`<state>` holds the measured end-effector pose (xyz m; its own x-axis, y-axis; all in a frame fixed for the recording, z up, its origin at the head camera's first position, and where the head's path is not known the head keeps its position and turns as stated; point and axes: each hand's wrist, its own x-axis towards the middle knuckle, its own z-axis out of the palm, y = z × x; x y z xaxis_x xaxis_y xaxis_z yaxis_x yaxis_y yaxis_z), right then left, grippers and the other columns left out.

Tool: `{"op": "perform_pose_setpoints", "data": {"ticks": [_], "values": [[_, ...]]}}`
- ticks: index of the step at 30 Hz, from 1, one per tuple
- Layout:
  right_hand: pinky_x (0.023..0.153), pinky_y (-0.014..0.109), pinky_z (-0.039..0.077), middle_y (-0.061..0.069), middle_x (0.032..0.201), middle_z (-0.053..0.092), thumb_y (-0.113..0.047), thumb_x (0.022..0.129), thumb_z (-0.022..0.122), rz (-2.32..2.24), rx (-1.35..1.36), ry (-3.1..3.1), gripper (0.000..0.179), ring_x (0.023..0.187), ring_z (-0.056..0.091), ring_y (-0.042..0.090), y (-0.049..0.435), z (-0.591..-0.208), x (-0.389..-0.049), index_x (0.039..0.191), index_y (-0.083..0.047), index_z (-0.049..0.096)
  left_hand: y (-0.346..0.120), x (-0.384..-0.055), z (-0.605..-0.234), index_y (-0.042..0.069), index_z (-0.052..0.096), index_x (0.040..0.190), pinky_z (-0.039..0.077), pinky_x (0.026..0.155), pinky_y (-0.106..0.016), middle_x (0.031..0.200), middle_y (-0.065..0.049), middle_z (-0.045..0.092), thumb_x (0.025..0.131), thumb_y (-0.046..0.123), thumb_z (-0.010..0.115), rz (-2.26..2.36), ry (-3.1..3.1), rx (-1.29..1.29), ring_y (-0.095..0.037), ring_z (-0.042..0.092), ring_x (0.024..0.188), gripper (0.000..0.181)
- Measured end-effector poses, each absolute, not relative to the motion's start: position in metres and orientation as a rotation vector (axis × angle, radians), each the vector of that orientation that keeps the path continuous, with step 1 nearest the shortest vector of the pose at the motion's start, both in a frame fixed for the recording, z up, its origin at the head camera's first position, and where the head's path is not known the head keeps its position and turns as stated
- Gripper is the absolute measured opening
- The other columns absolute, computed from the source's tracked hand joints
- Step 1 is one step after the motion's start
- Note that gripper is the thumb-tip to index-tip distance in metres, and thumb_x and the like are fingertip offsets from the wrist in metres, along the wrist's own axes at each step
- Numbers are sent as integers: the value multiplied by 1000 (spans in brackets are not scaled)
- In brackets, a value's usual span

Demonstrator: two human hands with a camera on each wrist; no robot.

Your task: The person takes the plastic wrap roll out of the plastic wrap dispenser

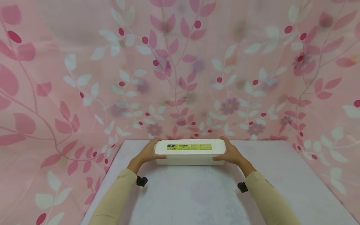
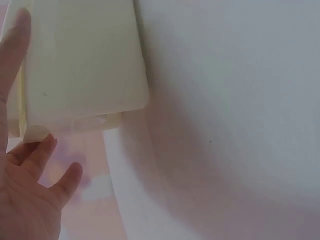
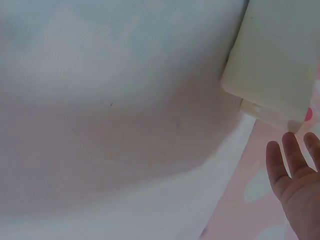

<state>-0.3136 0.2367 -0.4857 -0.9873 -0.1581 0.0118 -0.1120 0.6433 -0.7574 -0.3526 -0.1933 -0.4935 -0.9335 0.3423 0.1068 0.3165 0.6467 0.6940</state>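
Observation:
A long white lidded plastic box [image 1: 189, 160] lies crosswise at the back of the table, its lid uppermost. A green and yellow label [image 1: 194, 147] runs along the middle of that lid. At the box's left end, my left hand [image 1: 148, 153] grips it with the thumb along the front and fingers at the end and back. My right hand [image 1: 232, 152] holds the opposite end the same way, thumb in front. From the left wrist, the box [image 2: 82, 60] shows its long front wall, with fingertips at the end edge. Right fingertips [image 3: 289, 137] meet the other end's corner.
A pale cloth with faint prints covers the table [image 1: 191, 193]. Pink floral curtains [image 1: 180, 78] hang close behind the box and along both sides. Each wrist carries a small black device [image 1: 142, 181] below the sleeve cuff.

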Motion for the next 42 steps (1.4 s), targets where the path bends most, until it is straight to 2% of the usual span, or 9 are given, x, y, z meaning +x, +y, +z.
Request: {"op": "perform_pose_setpoints", "data": {"ticks": [6,9,13,18,23,30,34,39,42], "values": [[90,49,48,10,129,58,-38,61,94,-1285,-253,2822,107,107,56,27,236,-488,-314,145,-21,29,-194,-348,-495,11,34,149,30,115,-58,147,-13,43,56,35,98,1159,2785,583,-31,43,131,116],[92,50,48,9,129,58,-38,61,94,-1284,-227,2828,108,107,56,27,235,-488,-312,145,-23,29,-197,-348,-496,14,30,153,30,114,-60,152,-12,40,56,37,97,1109,2809,527,-33,42,136,120],[94,50,47,7,129,57,-37,61,94,-1296,-214,2819,107,108,55,27,234,-489,-311,144,-25,29,-200,-349,-496,18,32,152,34,110,-62,151,-9,43,58,45,95,1102,2832,470,-34,43,136,116],[96,53,45,9,132,55,-38,62,93,-1288,-210,2824,108,110,55,28,235,-490,-307,146,-23,27,-200,-354,-491,12,33,150,36,110,-60,147,-9,45,59,41,95,1210,2773,561,-34,42,137,114],[95,53,46,10,133,55,-39,64,93,-1257,-229,2854,109,109,55,27,236,-488,-308,147,-22,25,-199,-356,-486,13,34,148,34,110,-62,146,-10,47,60,40,94,1253,2735,589,-35,41,138,109],[94,48,48,6,126,57,-36,61,95,-1254,-363,2888,101,105,56,24,235,-481,-310,140,-16,36,-203,-352,-480,18,28,151,35,111,-60,150,-8,43,61,45,93,1225,2692,544,-37,37,142,114],[93,47,48,6,123,58,-37,59,95,-1255,-391,2914,99,103,56,24,234,-475,-309,137,-14,40,-205,-350,-474,19,31,150,35,110,-61,149,-10,45,62,42,93,1252,2703,560,-39,39,140,110],[92,47,48,5,123,59,-38,59,95,-1235,-378,2908,98,104,56,23,235,-476,-304,137,-15,40,-205,-343,-477,26,37,145,37,108,-62,144,-4,51,59,48,93,1164,2778,545,-33,44,138,105],[90,43,48,4,121,60,-38,57,96,-1226,-383,2906,97,102,56,22,235,-479,-300,135,-15,43,-206,-336,-480,24,38,146,37,108,-62,145,-5,52,58,51,93,1121,2802,550,-32,45,136,107]]}}
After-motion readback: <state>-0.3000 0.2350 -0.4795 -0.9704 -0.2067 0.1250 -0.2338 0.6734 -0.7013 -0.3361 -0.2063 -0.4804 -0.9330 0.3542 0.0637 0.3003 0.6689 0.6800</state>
